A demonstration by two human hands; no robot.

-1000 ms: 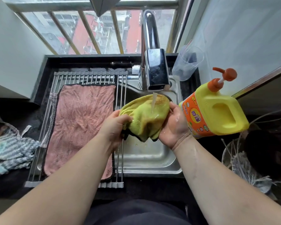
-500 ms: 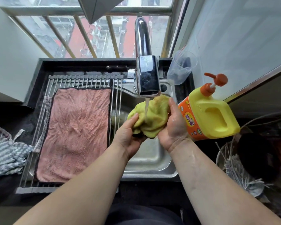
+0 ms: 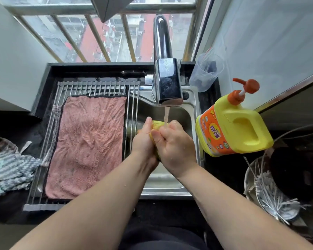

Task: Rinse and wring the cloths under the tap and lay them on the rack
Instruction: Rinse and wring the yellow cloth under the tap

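cloth (image 3: 156, 124): yellow-green | towel (image 3: 87, 145): pink, dark edging | bottle (image 3: 242, 130): yellow, orange label | rag (image 3: 9, 168): blue-grey stripes

Tap (image 3: 167, 82): polished glossy metal. Sink (image 3: 168, 188): brushed steel. Rack (image 3: 132, 112): metal rods. Pink cloth (image 3: 89, 141): napped terry. Detergent jug (image 3: 237, 127): glossy plastic.

Head-worn wide-angle camera looks steeply down, close over the sink (image 3: 166, 191).
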